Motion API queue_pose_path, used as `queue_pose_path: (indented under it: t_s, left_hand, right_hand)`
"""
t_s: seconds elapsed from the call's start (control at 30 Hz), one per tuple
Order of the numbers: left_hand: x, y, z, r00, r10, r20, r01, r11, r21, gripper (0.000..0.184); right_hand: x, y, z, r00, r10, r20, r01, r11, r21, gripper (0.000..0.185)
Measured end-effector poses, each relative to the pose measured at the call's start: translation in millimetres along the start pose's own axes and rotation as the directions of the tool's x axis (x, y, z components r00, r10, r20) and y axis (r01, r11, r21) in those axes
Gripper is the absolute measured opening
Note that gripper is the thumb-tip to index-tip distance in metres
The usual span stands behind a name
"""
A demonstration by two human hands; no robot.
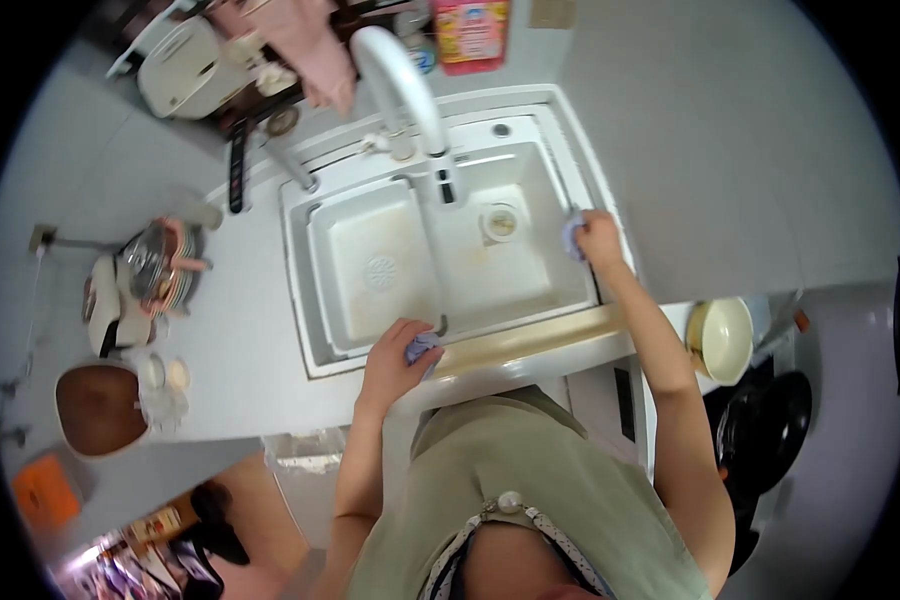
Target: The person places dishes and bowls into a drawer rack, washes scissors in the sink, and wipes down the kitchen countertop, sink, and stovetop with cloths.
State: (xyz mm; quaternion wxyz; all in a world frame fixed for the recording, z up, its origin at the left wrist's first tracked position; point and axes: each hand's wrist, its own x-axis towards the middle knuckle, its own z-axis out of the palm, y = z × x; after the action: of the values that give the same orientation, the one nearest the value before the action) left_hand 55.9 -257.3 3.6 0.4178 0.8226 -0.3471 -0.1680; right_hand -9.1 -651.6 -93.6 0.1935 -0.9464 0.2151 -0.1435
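Observation:
At the front edge of the white double sink (370,355), my left hand (395,362) is closed around a bunched light purple cloth (423,349). My right hand (600,240) grips another light purple cloth (574,236) on the sink's right rim. Between the hands lies the right basin (510,275) with its round drain. A white tray (375,230) with a round drain pattern fills the left side. The white faucet (410,85) arches over from the back, its spout pointing down near the divider.
Behind the sink stand a pink bottle (471,38) and a hanging pink cloth (305,50). A black-handled utensil (237,165) is at the back left. On the left counter are a glass kettle (155,262) and brown container (100,408); a cream pot (722,342) and black pan (780,425) are right.

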Motion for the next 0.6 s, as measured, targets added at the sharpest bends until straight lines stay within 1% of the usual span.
queue_pose_path:
  t_s: [0.03,0.07,0.1,0.17,0.2,0.23,0.27,0.3,0.33,0.37,0.43,0.47,0.5,0.53,0.6]
  left_hand:
    - [-1,-6,-8,0.999,-0.035,0.024,0.035,0.999,0.008,0.024]
    - [-1,-14,-17,0.995,-0.098,0.017,0.097,0.994,0.047,0.023]
    - [1,-24,-25,0.987,-0.158,0.011,0.156,0.984,0.08,0.024]
    - [6,-51,-35,0.954,-0.3,0.024,0.294,0.946,0.134,0.027]
    - [6,-72,-35,0.958,-0.288,-0.004,0.283,0.936,0.209,0.029]
    - [6,-96,-33,0.962,-0.271,-0.022,0.266,0.921,0.285,0.031]
    - [9,-113,-32,0.969,-0.246,-0.035,0.242,0.901,0.36,0.034]
    - [13,-122,-34,0.927,-0.374,0.012,0.336,0.846,0.413,0.04]
    - [13,-127,-35,0.911,-0.413,0.018,0.363,0.82,0.443,0.041]
    - [14,-132,-35,0.894,-0.448,0.027,0.384,0.794,0.472,0.043]
    - [14,-139,-40,0.857,-0.514,0.046,0.423,0.751,0.508,0.047]
    - [15,-142,-44,0.838,-0.542,0.054,0.442,0.735,0.514,0.049]
    - [14,-146,-48,0.818,-0.571,0.064,0.46,0.717,0.524,0.051]
    - [11,-152,-51,0.818,-0.574,0.041,0.474,0.713,0.516,0.052]
    - [2,-166,-54,0.818,-0.575,0.0,0.498,0.708,0.501,0.054]
  right_hand:
    - [7,-7,-5,0.989,0.148,-0.023,-0.143,0.978,0.149,0.013]
    - [14,-11,-19,0.968,0.24,0.073,-0.25,0.917,0.311,0.014]
    - [18,-17,-26,0.931,0.315,0.186,-0.366,0.82,0.441,0.016]
    - [19,-30,-7,0.881,0.318,0.349,-0.448,0.798,0.403,0.017]
    - [17,-35,1,0.847,0.326,0.419,-0.488,0.788,0.374,0.018]
    - [10,-56,12,0.806,0.264,0.53,-0.475,0.823,0.312,0.027]
    - [2,-58,48,0.798,0.127,0.59,-0.385,0.86,0.336,0.035]
    - [-5,-69,74,0.763,0.029,0.645,-0.325,0.881,0.344,0.03]
    - [-10,-86,105,0.721,-0.102,0.685,-0.213,0.909,0.359,0.025]
    - [-13,-101,134,0.675,-0.251,0.694,-0.057,0.92,0.388,0.021]
    - [-16,-132,181,0.59,-0.488,0.644,0.25,0.868,0.429,0.019]
    - [-18,-163,178,0.564,-0.159,0.81,-0.282,0.885,0.37,0.018]
    - [-15,-175,180,0.546,-0.367,0.753,0.178,0.929,0.324,0.017]
    - [-14,-182,182,0.43,-0.541,0.722,0.596,0.771,0.223,0.016]
    - [-19,-190,187,0.404,-0.644,0.649,0.646,0.704,0.296,0.015]
